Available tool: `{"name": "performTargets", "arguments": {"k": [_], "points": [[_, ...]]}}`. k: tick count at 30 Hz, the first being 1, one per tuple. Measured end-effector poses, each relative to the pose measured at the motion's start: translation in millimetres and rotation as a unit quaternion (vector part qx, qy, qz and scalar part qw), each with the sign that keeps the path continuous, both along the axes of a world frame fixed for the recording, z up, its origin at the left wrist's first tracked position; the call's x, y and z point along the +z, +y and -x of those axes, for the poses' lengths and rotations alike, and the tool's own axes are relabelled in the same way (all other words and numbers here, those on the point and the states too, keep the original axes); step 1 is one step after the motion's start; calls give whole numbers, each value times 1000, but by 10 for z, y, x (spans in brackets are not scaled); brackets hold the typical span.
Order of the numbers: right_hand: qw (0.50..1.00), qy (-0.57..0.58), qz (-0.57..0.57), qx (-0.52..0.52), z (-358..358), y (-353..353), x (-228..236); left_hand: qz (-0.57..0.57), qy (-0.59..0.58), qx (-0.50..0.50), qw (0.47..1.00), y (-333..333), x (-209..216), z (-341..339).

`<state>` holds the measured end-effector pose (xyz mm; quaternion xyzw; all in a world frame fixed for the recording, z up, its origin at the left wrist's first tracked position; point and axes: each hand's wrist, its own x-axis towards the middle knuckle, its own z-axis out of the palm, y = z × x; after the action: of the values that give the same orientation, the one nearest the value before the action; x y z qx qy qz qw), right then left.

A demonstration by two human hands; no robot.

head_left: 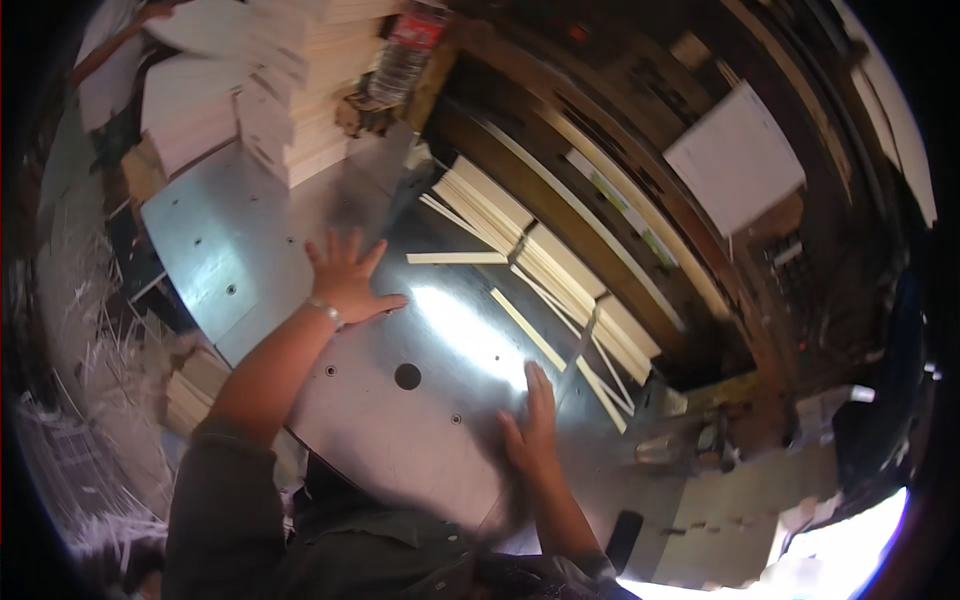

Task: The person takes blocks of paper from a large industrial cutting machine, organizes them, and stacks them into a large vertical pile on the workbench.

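Note:
My left hand (349, 273) is spread over the shiny metal table (360, 400), palm down, with nothing in it. A bracelet circles that wrist. Farther right, my right hand (533, 425) is held with its fingers stretched upward and its thumb apart, also holding nothing. Whether either palm touches the metal I cannot tell. Beyond the hands, several thin pale strips (530, 330) lie loose on the table, one of them (457, 258) pointing toward my left hand. Behind them, blocks of pale cut paper (560, 265) stand in a row against a dark machine edge.
Tall stacks of paper (300, 90) rise at the far left, with a plastic bottle (405, 50) beside them. A white sheet (737, 157) lies on the machine (640, 100) at the far right. Shredded paper trimmings (90, 440) pile at the left. More stacked sheets (750, 510) sit at the lower right.

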<state>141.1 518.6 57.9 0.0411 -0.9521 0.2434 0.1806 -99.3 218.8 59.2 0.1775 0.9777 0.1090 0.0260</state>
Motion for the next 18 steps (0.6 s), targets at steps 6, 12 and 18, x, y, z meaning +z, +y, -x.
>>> {"name": "performTargets", "arguments": {"k": [6, 12, 18], "points": [[982, 14, -175, 68, 1938, -256, 114, -47, -4, 21, 999, -9, -116, 95], [967, -117, -208, -84, 3270, -107, 227, -61, 6, 35, 998, -25, -178, 116], [956, -126, -242, -108, 3780, 69, 178, -78, 38, 31, 996, 15, -187, 168]]}}
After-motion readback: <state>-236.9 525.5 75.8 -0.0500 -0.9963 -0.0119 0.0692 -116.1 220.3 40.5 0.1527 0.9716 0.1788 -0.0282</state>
